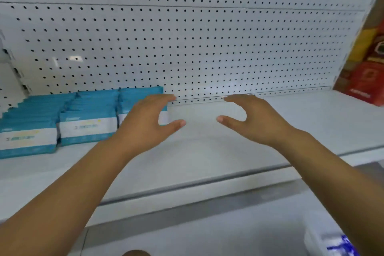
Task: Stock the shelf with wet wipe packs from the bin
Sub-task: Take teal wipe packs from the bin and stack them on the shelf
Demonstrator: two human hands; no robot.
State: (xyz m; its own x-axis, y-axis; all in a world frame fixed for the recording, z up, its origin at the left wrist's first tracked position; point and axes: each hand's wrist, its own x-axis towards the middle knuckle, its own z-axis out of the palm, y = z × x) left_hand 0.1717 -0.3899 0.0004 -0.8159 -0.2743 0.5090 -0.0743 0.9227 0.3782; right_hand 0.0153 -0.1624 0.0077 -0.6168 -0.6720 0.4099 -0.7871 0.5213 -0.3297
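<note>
Blue-and-white wet wipe packs [87,124] in three rows at the left end of the shelf [228,151], upright on edge, lined front to back as far as the white pegboard back panel [187,48]. Just right of the third row, over the white shelf surface, left hand [145,122] and right hand [255,120]: palms down, fingers spread wide and gently curved, thumbs toward each other, holding nothing. Left hand in front of the third row's right corner; touching it or just clear of it, cannot tell. Right hand well apart from any pack. At the far right, red and yellow cartons [365,64] standing on the same shelf. At the lower right edge, something white with blue print [336,243], too blurred to name as the bin or a pack.

Judging by empty hands beside a filled row: between placements, one batch set, none in hand. Next move likely calls for drawing both hands off the shelf, reaching down to the bin, gripping several packs as one squeezed stack, then starting a fourth row just beside the third, upright and flush with its neighbours.
</note>
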